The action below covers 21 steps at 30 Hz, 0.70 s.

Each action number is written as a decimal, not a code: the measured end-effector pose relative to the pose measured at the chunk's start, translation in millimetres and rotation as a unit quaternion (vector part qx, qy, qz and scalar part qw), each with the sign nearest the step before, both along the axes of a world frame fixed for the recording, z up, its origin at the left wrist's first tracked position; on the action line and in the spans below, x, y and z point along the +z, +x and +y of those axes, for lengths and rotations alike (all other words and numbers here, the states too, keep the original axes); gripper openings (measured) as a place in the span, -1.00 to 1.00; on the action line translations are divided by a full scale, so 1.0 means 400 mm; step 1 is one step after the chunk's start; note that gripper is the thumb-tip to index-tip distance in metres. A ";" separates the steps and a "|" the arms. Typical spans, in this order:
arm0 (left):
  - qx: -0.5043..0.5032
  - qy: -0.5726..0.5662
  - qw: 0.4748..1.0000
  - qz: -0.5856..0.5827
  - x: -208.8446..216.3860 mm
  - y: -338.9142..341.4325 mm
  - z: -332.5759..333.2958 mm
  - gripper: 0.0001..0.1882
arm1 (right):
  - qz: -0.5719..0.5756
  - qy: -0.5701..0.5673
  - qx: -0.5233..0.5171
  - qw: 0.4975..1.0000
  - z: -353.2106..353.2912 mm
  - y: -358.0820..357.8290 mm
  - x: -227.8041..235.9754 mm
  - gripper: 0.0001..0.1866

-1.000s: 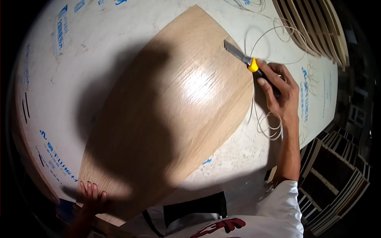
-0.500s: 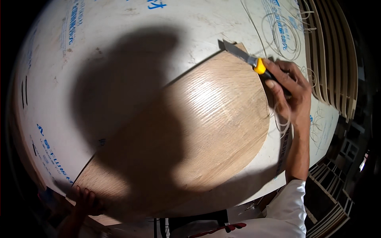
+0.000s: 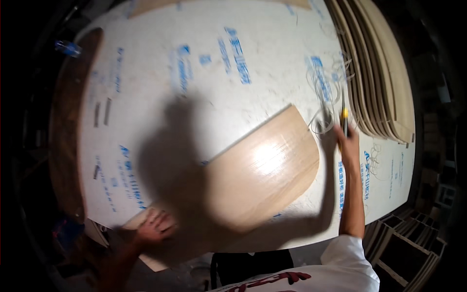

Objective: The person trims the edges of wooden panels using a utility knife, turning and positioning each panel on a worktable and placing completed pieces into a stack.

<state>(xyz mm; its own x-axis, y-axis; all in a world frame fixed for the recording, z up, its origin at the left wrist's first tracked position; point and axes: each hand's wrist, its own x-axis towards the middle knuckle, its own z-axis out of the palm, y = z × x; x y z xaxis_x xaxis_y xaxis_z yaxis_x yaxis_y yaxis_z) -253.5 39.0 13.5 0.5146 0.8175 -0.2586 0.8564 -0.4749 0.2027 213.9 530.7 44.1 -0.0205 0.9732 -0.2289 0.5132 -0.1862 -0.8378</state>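
Note:
A light wood-grain board (image 3: 262, 165) with a curved right side lies at a slant on a white sheet with blue print (image 3: 272, 82). On its lower-left end rests my left hand (image 3: 156, 226), fingers laid on the top face. Off the board's right side, my right hand (image 3: 347, 142) grips a utility knife (image 3: 345, 115) with a yellow collar. The blade points away from me and is blurred, apart from the board. Thin pale strips (image 3: 323, 97) lie in loose coils near the knife. A dark shadow covers the board's left part.
Curved wooden boards (image 3: 374, 73) are stacked at the far right. Along the left runs a dark brown edge (image 3: 70, 131), with a blue-labelled bottle (image 3: 68, 48) near its far end. Another wood panel (image 3: 219, 4) shows at the far edge. Framed pieces (image 3: 399, 255) stand lower right.
My right hand has drawn the knife away from the board's far corner, out to the right, and turned the blade upright. My view has shifted back, showing more of the table.

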 end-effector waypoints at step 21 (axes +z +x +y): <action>0.113 -0.050 0.984 -0.130 0.046 0.236 -0.209 -0.10 | -0.258 -0.114 -0.374 0.883 -1.405 0.253 -0.117 -0.37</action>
